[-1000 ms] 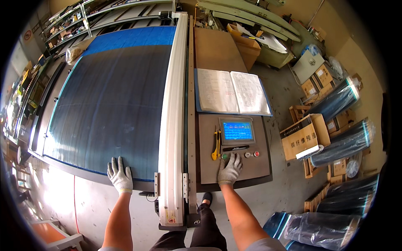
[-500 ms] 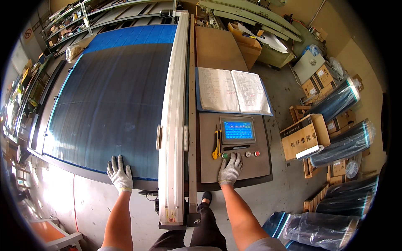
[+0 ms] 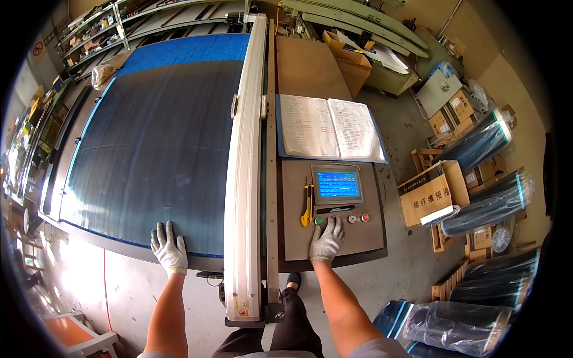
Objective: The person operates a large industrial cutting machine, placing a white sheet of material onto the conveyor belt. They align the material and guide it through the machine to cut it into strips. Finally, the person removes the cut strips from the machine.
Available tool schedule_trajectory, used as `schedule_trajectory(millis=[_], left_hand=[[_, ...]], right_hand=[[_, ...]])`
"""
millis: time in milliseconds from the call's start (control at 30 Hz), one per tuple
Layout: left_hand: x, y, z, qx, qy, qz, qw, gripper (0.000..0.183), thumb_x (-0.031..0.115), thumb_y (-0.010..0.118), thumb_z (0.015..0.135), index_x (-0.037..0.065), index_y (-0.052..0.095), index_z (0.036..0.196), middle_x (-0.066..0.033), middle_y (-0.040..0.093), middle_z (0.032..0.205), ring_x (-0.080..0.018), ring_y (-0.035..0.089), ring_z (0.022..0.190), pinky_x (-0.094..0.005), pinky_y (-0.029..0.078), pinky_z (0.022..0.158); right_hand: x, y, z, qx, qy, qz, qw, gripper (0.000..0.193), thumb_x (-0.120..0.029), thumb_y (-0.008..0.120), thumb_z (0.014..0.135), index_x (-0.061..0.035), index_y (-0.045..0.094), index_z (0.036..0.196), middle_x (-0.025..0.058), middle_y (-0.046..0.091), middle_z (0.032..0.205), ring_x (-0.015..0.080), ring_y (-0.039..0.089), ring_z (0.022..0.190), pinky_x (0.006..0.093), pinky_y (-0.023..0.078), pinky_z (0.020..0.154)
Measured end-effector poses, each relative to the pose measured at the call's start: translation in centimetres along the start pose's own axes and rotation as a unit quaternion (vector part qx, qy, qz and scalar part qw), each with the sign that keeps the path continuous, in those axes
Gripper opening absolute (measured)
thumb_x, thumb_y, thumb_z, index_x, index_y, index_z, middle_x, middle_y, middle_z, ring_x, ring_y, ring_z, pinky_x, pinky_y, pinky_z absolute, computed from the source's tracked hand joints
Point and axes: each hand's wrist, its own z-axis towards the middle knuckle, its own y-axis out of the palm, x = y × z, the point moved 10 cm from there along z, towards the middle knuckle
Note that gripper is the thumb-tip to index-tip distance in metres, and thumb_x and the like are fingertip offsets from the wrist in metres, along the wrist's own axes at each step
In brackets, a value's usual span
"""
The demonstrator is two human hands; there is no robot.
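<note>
We find the left hand (image 3: 169,250) spread flat on the near end of the dark sheet (image 3: 149,143), which extends ahead. The right hand (image 3: 326,243), empty, fingers parted, is nearer the green button (image 3: 319,221), just ahead of its fingertips; contact unconfirmed.

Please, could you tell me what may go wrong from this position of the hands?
1. The right hand has its fingertips close by the green button, so an accidental press seems possible.
2. The left hand lies spread on the near end of the dark sheet; leaning there might shift or mark it.
3. The black marker appears loose between the screen and the green button, so it could perhaps roll against either.
</note>
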Motion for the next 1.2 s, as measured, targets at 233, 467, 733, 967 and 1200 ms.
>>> schedule_trajectory(millis=[233, 467, 733, 967, 1200], left_hand=[[-0.06, 0.08, 0.06, 0.000, 0.000, 0.000, 1.000, 0.052, 0.032, 0.051, 0.093, 0.016, 0.046, 0.143, -0.0129, 0.036, 0.152, -0.0376, 0.029, 0.139, -0.0494, 0.020, 0.116], [-0.05, 0.17, 0.00, 0.004, 0.002, -0.004, 1.000, 0.052, 0.031, 0.051, 0.093, 0.016, 0.046, 0.143, -0.0129, 0.036, 0.152, -0.0377, 0.030, 0.139, -0.0496, 0.020, 0.116], [-0.16, 0.18, 0.05, -0.001, -0.001, -0.001, 1.000, 0.052, 0.032, 0.050, 0.093, 0.016, 0.045, 0.143, -0.0127, 0.035, 0.152, -0.0375, 0.029, 0.140, -0.0492, 0.020, 0.116], [-0.04, 0.03, 0.05, -0.001, 0.002, -0.004, 1.000, 0.053, 0.032, 0.051, 0.093, 0.016, 0.045, 0.143, -0.0128, 0.035, 0.152, -0.0378, 0.029, 0.140, -0.0490, 0.020, 0.116], [-0.13, 0.05, 0.06, 0.001, 0.001, -0.004, 1.000, 0.053, 0.032, 0.052, 0.092, 0.017, 0.045, 0.143, -0.0126, 0.035, 0.152, -0.0382, 0.029, 0.139, -0.0490, 0.020, 0.116]], right_hand=[[0.33, 0.45, -0.09, -0.001, 0.000, -0.016, 1.000, 0.048, -0.034, 0.059, 0.090, -0.0038, 0.051, 0.126, 0.0170, 0.045, 0.138, 0.0375, 0.040, 0.129, 0.0500, 0.032, 0.107], [0.39, 0.46, -0.02, -0.002, -0.003, -0.012, 1.000, 0.048, -0.034, 0.059, 0.090, -0.0034, 0.050, 0.126, 0.0176, 0.045, 0.137, 0.0376, 0.040, 0.129, 0.0502, 0.032, 0.107], [0.13, 0.26, -0.01, -0.005, -0.005, -0.005, 1.000, 0.048, -0.033, 0.059, 0.090, -0.0027, 0.050, 0.126, 0.0183, 0.044, 0.137, 0.0382, 0.039, 0.130, 0.0508, 0.031, 0.107], [0.18, 0.28, -0.02, -0.002, -0.004, -0.007, 1.000, 0.048, -0.032, 0.060, 0.089, -0.0024, 0.050, 0.126, 0.0186, 0.045, 0.137, 0.0386, 0.039, 0.130, 0.0509, 0.032, 0.107], [0.04, 0.06, 0.02, 0.002, -0.002, -0.004, 1.000, 0.047, -0.032, 0.061, 0.089, -0.0028, 0.051, 0.124, 0.0183, 0.046, 0.135, 0.0386, 0.041, 0.128, 0.0508, 0.032, 0.106]])
